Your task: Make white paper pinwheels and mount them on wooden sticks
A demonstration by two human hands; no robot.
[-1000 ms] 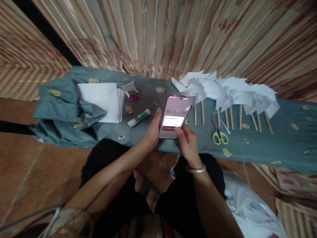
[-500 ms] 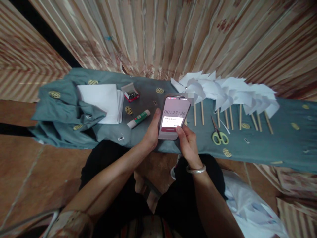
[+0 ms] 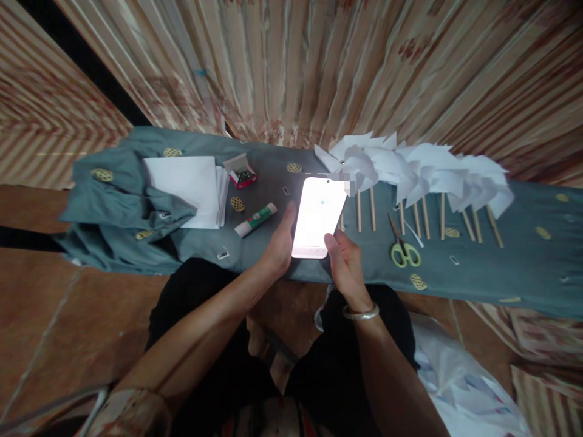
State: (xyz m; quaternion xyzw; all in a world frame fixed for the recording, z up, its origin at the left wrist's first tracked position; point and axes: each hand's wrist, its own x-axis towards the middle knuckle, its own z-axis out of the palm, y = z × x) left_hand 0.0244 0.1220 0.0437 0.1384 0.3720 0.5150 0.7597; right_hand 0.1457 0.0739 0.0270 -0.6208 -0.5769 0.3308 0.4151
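A smartphone with a bright, nearly all-white screen is held upright in both hands above the cloth-covered table. My left hand grips its left edge, thumb along the side and fingers hidden behind. My right hand is closed around the lower right edge, its thumb at the edge of the screen. To the left lie a green and white glue stick and an open small red box of dark pins or tacks. Right of the phone, green-handled scissors lie on the cloth.
Several white paper pinwheels on wooden sticks overlap in a row at the back right. A stack of white paper lies at left, partly under bunched grey-green cloth. A curtain hangs behind; a plastic bag sits lower right.
The phone screen has gone from a timer with a pop-up box to a bright white page. Both hands keep almost the same place and grip.
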